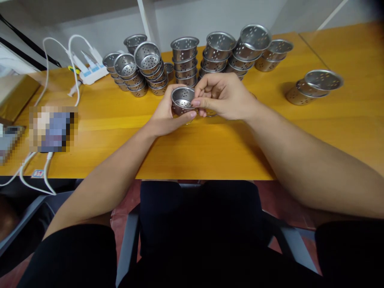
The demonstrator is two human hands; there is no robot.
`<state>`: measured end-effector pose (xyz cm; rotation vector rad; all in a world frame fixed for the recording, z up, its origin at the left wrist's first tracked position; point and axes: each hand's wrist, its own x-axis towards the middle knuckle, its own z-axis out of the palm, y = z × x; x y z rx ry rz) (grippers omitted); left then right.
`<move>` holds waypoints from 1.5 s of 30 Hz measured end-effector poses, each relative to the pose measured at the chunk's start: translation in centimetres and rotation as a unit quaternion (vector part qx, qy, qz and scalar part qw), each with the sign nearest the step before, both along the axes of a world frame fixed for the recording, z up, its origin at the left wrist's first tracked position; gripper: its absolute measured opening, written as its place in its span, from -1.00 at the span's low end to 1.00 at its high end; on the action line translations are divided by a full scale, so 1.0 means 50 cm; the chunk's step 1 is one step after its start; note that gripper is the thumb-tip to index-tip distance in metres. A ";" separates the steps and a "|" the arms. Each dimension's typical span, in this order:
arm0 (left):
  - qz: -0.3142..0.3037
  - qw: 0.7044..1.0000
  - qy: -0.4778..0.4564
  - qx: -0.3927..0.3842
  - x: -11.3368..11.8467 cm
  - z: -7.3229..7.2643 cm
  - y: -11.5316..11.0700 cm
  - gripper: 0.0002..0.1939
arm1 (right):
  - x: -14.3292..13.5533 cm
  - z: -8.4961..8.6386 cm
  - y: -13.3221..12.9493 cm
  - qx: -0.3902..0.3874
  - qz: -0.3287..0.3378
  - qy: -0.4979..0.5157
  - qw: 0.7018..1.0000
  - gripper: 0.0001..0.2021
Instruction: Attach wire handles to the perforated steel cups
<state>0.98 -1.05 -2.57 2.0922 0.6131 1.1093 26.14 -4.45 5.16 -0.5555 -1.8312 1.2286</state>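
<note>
A small perforated metal cup is held in my left hand, whose fingers and thumb wrap round its left side and front. Its open top faces up towards me. My right hand is at the cup's right rim, thumb and fingers closed in a pinch; whatever sits between the fingertips is hidden. Beneath the right fingers shows a thin curved metal edge, too covered to name. Just behind my hands stands a stack of similar perforated cups.
More stacks of perforated cups line the table's back. Two nested, tilted cups lie at right. A white power strip with cables and a blurred device are at left. The wooden table's front edge is before my lap.
</note>
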 end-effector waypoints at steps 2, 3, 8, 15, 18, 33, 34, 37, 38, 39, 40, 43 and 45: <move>-0.001 1.000 0.001 0.017 0.001 -0.006 0.004 0.01 | -0.001 -0.002 0.002 0.000 0.001 -0.001 1.000 -0.44; -0.002 1.000 0.001 0.025 0.001 -0.008 0.005 0.02 | -0.002 -0.002 0.002 -0.004 -0.002 -0.003 1.000 -0.43; 0.003 0.999 0.006 0.031 0.001 -0.009 0.010 -0.01 | -0.005 0.002 -0.001 -0.020 -0.019 -0.007 1.000 -0.39; -0.021 0.999 0.021 0.028 -0.005 -0.021 0.043 0.09 | -0.003 0.004 -0.005 -0.021 -0.013 -0.018 1.000 -0.44; -0.014 0.999 0.015 0.029 -0.004 -0.023 0.035 0.09 | 0.002 0.007 -0.006 -0.002 -0.005 -0.024 1.000 -0.47; 0.057 0.996 0.006 0.074 -0.019 -0.018 0.055 0.18 | -0.002 -0.019 -0.012 0.249 -0.221 -0.106 0.937 -0.81; 0.059 0.995 0.006 0.074 -0.021 -0.020 0.058 0.18 | 0.000 -0.019 -0.010 0.256 -0.220 -0.105 0.936 -0.84; 0.060 0.995 0.006 0.074 -0.021 -0.022 0.060 0.17 | 0.004 -0.025 -0.001 0.285 -0.198 -0.108 0.932 -0.92; 0.057 0.996 0.005 0.075 -0.020 -0.022 0.058 0.16 | 0.005 -0.027 0.002 0.286 -0.191 -0.113 0.932 -0.91; 0.052 0.996 0.003 0.076 -0.019 -0.021 0.055 0.16 | 0.004 -0.029 0.003 0.282 -0.185 -0.119 0.934 -0.90; 0.046 0.996 0.000 0.077 -0.017 -0.019 0.051 0.14 | 0.004 -0.031 0.003 0.272 -0.179 -0.124 0.937 -0.87; 0.025 0.997 -0.014 0.077 -0.013 -0.011 0.039 0.10 | -0.002 -0.035 0.000 0.240 -0.157 -0.132 0.949 -0.80; 0.019 0.997 -0.020 0.073 -0.013 -0.008 0.036 0.08 | -0.005 -0.037 -0.003 0.235 -0.145 -0.131 0.952 -0.76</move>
